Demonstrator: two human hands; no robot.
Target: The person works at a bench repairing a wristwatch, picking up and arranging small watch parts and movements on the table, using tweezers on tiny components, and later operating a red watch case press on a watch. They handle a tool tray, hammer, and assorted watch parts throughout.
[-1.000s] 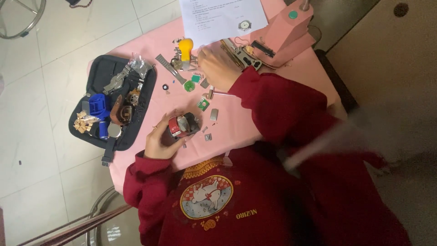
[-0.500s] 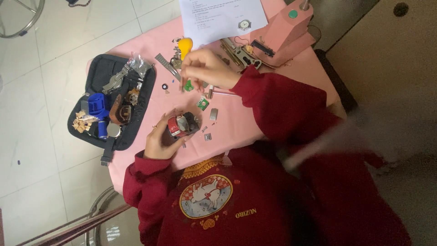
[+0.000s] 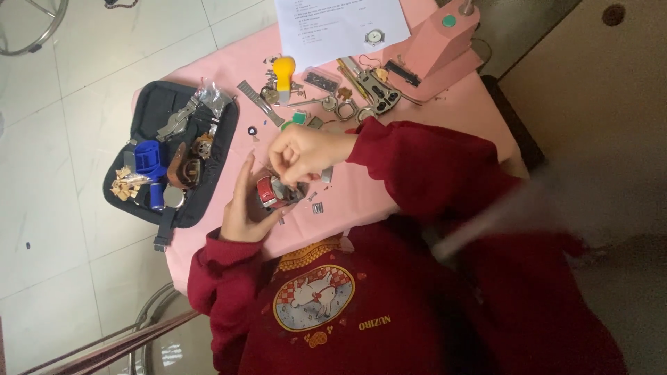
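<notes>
Right hand (image 3: 300,153) moved onto red holder (image 3: 267,192), hiding its top

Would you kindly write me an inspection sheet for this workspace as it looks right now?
Surface: pink table, strewn with small parts.
Job's things: small red holder with a metal part, cradled by the left hand; right hand closed just above it, its contents hidden.
Clutter: black tool pouch with a blue tool; yellow-handled tool; metal strap piece; paper sheet with a watch head; pink stand.
Fingers: left open around the holder; right curled.
Cables: nothing seen.
Surroundings: tiled floor, chair frame.
</notes>
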